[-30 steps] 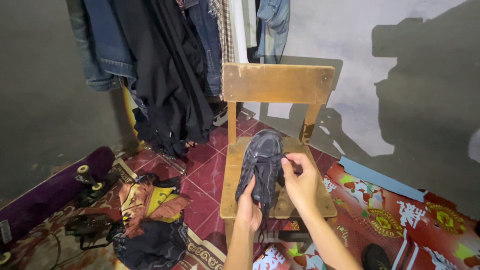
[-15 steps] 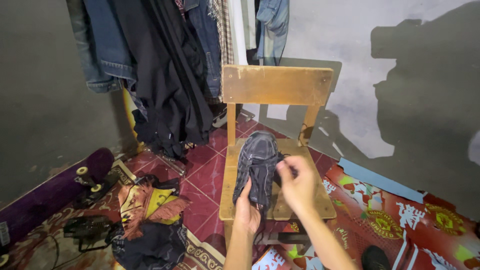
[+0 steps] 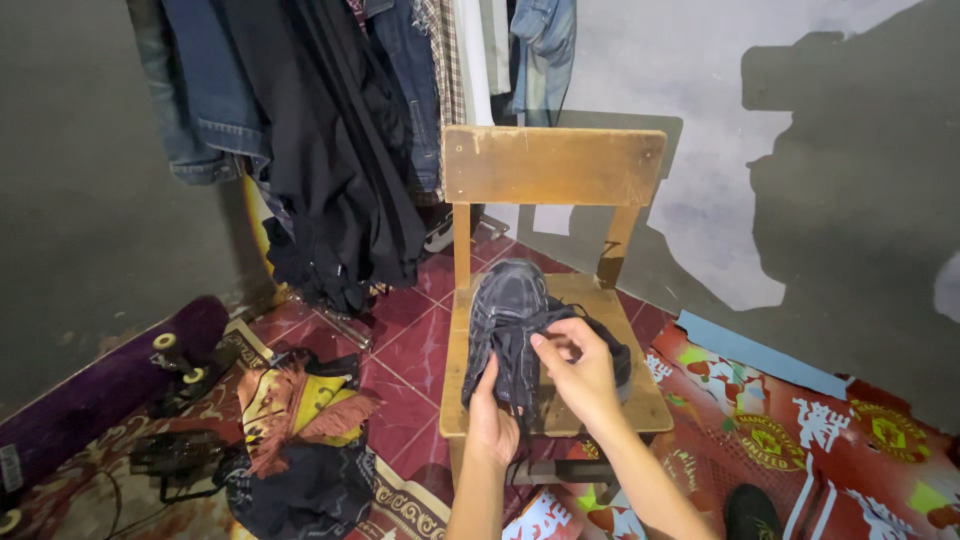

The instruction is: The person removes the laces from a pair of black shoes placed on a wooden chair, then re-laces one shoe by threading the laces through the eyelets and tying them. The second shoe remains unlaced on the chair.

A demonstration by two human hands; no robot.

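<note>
On the seat of the wooden chair (image 3: 470,390) we have a dark shoe (image 3: 508,305), toe pointing toward the backrest. Our left hand (image 3: 492,415) is closed around the shoe's near end, propping it from below. Our right hand (image 3: 580,375) is pinched shut on the lace (image 3: 535,330), drawing it across the top of the shoe.

Half a second ago the right hand was higher and blurred with movement beside the shoe; a second ago it held the lace raised at the shoe's right side. Now it has come down and nearer to us, with the lace pulled taut over the tongue, while the left hand has kept its grip in the same place. The shoe has tipped slightly leftward with the pull. We judge that the lacing work is underway, with one pass of the lace being drawn through or tightened.

Around the chair, clothes (image 3: 340,150) hang from a rack, a skateboard (image 3: 110,375) lies on the floor to the left, and a red patterned mat (image 3: 850,440) covers the floor to the right.
</note>
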